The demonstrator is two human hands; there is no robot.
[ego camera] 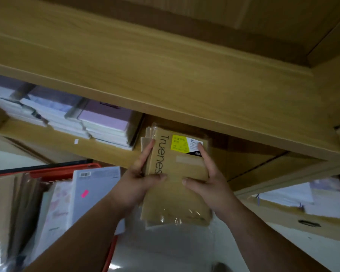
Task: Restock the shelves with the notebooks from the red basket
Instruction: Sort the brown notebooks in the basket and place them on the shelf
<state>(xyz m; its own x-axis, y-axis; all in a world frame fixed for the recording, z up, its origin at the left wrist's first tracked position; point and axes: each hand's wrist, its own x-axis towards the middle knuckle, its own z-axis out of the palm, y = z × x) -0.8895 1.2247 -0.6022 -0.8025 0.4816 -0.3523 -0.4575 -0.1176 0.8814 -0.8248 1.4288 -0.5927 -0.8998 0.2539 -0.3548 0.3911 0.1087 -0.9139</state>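
Head view, left hand (pixel 140 178) and right hand (pixel 210 179) gripping kraft notebooks (pixel 177 173)

My left hand (pixel 139 181) and my right hand (pixel 210 179) grip a stack of brown notebooks (pixel 177 173) by its two long sides, with the thumbs on the top cover; the stack is in clear wrap and carries a yellow label (pixel 180 143); its far end reaches onto the wooden shelf (pixel 106 150); further left on this shelf lie piles of pale notebooks (pixel 98 122); at lower left is the red basket (pixel 67 171), with more packs standing in it.
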